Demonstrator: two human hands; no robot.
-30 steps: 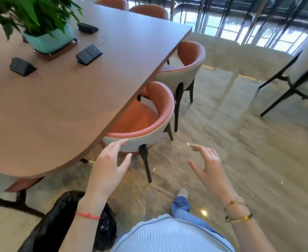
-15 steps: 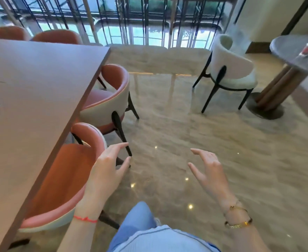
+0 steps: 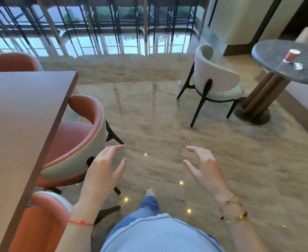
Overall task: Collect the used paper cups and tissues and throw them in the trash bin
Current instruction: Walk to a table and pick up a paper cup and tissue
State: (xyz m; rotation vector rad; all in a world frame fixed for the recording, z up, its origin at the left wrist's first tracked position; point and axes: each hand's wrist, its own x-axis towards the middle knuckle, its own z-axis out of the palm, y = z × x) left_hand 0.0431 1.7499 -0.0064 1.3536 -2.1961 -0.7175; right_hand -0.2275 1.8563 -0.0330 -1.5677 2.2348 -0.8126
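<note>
Left hand stays empty; red cup now nearer.

Left hand — raised before the torso, fingers relaxed, thumb spread, holding nothing. Right hand — level with it, well apart, palm inward, fingers loosely extended, empty.

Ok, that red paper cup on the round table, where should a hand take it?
Grip the red paper cup round its side wall, reaching in from the table's near edge. It stands upright with its open rim up, and the crumpled tissue lies close beside it; both hands are empty.
</note>
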